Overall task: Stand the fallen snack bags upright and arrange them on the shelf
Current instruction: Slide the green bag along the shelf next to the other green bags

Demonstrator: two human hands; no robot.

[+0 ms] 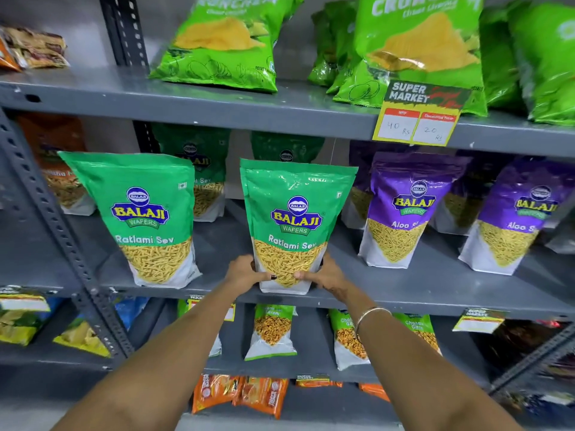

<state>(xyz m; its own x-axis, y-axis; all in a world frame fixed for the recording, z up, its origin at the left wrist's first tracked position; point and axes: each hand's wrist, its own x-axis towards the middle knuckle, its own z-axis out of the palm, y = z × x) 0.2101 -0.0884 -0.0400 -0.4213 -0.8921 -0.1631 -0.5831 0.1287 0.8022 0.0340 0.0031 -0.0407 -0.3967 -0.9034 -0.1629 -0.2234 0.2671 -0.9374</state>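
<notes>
A green Ratlami Sev bag (295,219) stands upright near the front edge of the grey middle shelf (404,293). My left hand (245,270) grips its lower left corner and my right hand (323,275) grips its lower right corner. A second green Ratlami Sev bag (143,213) stands upright to the left, leaning slightly. Two purple Aloo Sev bags (404,209) (510,222) stand to the right. More green and purple bags stand behind them, partly hidden.
Green chip bags (227,42) lie and lean on the upper shelf, above a yellow price tag (417,119). A slotted metal post (62,231) runs down the left. Lower shelves hold small green snack bags (272,331) and orange packets (242,396).
</notes>
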